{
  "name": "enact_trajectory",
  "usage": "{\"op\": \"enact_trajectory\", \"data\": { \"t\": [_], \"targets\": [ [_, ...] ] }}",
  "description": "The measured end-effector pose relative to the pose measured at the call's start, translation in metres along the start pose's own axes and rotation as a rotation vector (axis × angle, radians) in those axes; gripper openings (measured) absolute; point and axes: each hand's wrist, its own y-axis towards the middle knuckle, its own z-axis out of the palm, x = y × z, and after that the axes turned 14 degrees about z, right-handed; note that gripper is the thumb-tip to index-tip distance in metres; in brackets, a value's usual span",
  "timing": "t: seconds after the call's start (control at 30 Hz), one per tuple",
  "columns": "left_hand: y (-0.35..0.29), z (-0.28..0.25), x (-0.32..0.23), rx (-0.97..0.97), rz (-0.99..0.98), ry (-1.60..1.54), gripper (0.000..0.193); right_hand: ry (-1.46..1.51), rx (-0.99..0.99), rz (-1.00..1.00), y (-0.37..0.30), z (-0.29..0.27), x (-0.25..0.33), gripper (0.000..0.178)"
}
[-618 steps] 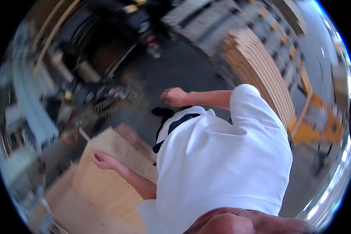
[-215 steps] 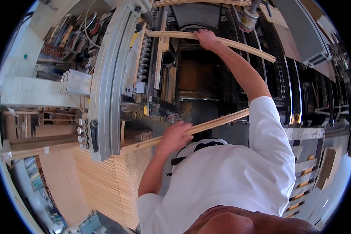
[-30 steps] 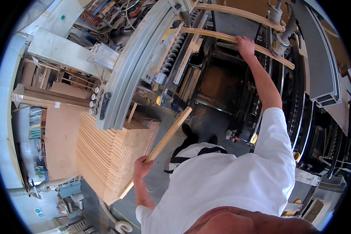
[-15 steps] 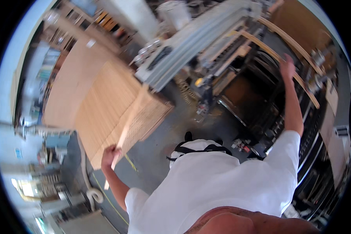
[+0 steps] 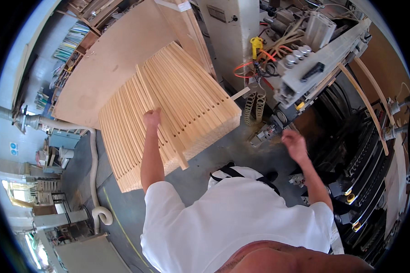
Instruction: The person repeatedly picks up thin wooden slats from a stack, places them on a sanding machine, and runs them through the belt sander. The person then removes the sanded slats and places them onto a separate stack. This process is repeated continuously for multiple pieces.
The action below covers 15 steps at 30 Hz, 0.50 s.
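My left hand [image 5: 152, 119] is closed around a long pale wooden strip [image 5: 167, 136], which lies slanting over the top of a stack. The stack of wooden strips [image 5: 200, 82] is made of similar pieces laid side by side, with small dark holes in a row near their ends. The held strip's near end juts past the stack's front edge. My right hand [image 5: 294, 144] hangs over the floor to the right, its fingers loosely bent and apart, with nothing seen in it. Two wooden strips [image 5: 366, 102] rest on the machine at the right.
A dark machine [image 5: 351, 164] with rails fills the right side. Its grey beam [image 5: 323, 63] reaches toward the stack, near coiled air hoses [image 5: 255, 109] and a yellow fitting [image 5: 256, 44]. Behind the stack stands a large brown board [image 5: 118, 54]. A pale duct hose [image 5: 94, 173] runs along the floor at left.
My left hand has brought its strip down onto the stack. My right hand has come away from a strip on the machine and moved in toward my body. My view has turned left.
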Motion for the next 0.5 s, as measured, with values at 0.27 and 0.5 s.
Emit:
{"op": "enact_trajectory", "data": {
  "t": [0.27,0.5],
  "targets": [
    [0.063,0.043,-0.006,0.154,0.034,0.082,0.039,-0.412,0.234,0.250,-0.049,0.153,0.001,0.036],
    [0.063,0.082,-0.025,0.066,0.174,0.114,0.036,-0.521,0.338,0.085,-0.047,0.225,0.041,0.035]
  ]
}}
